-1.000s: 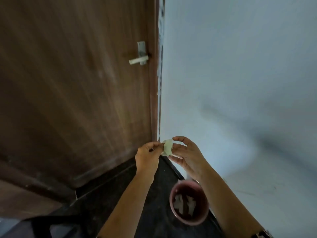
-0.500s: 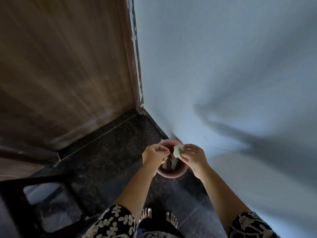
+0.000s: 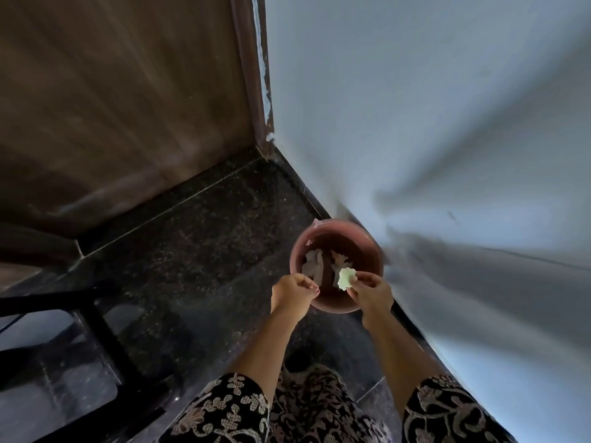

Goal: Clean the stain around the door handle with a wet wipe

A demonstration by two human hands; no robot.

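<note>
My right hand (image 3: 372, 290) pinches a small crumpled pale-green wet wipe (image 3: 346, 278) over the pink bin (image 3: 332, 306). My left hand (image 3: 293, 290) is closed just left of it, above the bin's near-left rim, and I see nothing in its fingers. The brown wooden door (image 3: 121, 91) fills the upper left; its handle is out of view.
The pink bin stands on the dark speckled floor (image 3: 204, 238) against the pale wall (image 3: 415, 107) and holds several crumpled white pieces (image 3: 315, 265). A black frame (image 3: 105, 340) with a glossy surface lies at the lower left.
The view has tilted down from the door handle to the floor. Both hands have dropped over the bin and parted; only my right hand holds the wipe now.
</note>
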